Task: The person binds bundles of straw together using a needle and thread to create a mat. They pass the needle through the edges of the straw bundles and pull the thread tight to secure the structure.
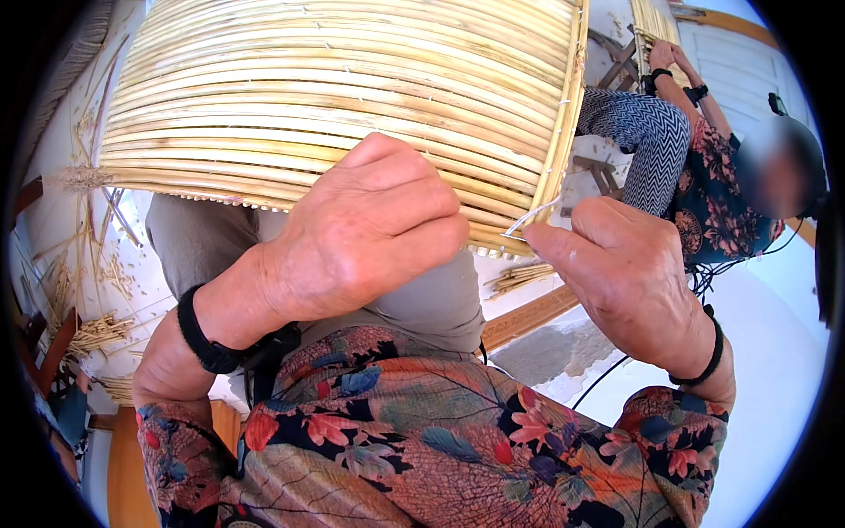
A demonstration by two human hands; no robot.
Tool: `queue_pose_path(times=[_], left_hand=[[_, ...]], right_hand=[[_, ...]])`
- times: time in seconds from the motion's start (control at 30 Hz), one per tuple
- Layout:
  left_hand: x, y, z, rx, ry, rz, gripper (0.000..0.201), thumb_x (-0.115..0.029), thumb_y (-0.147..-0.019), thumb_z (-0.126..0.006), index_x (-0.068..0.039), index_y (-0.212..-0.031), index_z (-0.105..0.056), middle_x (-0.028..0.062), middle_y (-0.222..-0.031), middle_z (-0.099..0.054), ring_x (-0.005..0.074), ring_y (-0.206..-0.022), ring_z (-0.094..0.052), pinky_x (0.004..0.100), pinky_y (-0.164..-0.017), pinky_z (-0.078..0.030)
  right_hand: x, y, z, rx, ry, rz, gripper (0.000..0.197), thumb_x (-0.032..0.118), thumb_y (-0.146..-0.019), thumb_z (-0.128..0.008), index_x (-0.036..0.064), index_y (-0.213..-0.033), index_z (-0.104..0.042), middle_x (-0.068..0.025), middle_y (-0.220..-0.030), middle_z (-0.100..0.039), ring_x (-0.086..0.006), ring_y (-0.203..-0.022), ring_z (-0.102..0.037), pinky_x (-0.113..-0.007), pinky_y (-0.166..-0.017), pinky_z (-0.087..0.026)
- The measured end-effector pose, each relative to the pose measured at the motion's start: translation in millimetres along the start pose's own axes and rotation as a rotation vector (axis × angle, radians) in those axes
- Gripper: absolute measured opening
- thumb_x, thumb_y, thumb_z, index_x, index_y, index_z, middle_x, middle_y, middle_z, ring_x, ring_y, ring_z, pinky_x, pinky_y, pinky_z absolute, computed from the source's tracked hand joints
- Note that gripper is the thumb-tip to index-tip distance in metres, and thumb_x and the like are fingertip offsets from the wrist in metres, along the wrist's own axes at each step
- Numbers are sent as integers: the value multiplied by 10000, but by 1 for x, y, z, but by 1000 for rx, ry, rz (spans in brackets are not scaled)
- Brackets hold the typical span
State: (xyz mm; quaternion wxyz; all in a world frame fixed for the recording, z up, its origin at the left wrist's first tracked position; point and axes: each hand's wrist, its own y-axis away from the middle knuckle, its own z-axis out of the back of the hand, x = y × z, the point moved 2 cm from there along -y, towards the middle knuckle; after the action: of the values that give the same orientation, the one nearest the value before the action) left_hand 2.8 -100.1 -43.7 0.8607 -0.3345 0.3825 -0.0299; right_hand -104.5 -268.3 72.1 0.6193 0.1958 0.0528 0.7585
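A mat of pale yellow reeds (352, 79), laid side by side and stitched with white thread, rests across my lap. My left hand (370, 233) is closed over its near edge, and the fingertips are hidden behind the knuckles. At the near right corner my right hand (620, 268) makes a pinch. A thin, light-coloured piece that looks like a needle (513, 236) shows at its fingertips, against the reeds. White thread (537, 212) loops up from there beside the upright reed border (563, 114) on the mat's right side.
Another person (687, 150) sits at the far right, hands on a second reed piece (656, 22). Loose reed stalks (97, 333) and clippings litter the floor at the left. More cut reeds (519, 278) lie below the mat's corner. A black cable (600, 380) runs by my right arm.
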Motion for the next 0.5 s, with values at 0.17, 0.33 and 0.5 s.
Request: queue_pose_path(times=[0.17,0.33,0.5], left_hand=[[-2,0,-2,13,-4,4,222,-94,-650,-659,-30,-863,-654,55,-835,-604,231,-775,-599,354,-727,-477],[-2,1,-3,12,-19,-6,223,-102,-654,-654,-31,-865,-654,54,-835,-598,227,-774,-597,349,-725,-474],[-3,1,-3,12,-18,-2,227,-104,-651,-651,-30,-866,-657,55,-833,-596,226,-771,-594,346,-717,-472]], right_hand=[[3,-1,1,30,-17,9,289,7,-721,-665,55,-1006,-673,-62,-673,-454,-229,-594,-548,-357,-478,-433],[0,-2,3,52,-24,22,283,22,-724,-654,54,-1005,-665,-65,-688,-468,-234,-605,-561,-358,-494,-447],[2,-6,7,123,-11,19,282,22,-727,-645,49,-1007,-659,-65,-706,-483,-238,-615,-572,-358,-511,-460]])
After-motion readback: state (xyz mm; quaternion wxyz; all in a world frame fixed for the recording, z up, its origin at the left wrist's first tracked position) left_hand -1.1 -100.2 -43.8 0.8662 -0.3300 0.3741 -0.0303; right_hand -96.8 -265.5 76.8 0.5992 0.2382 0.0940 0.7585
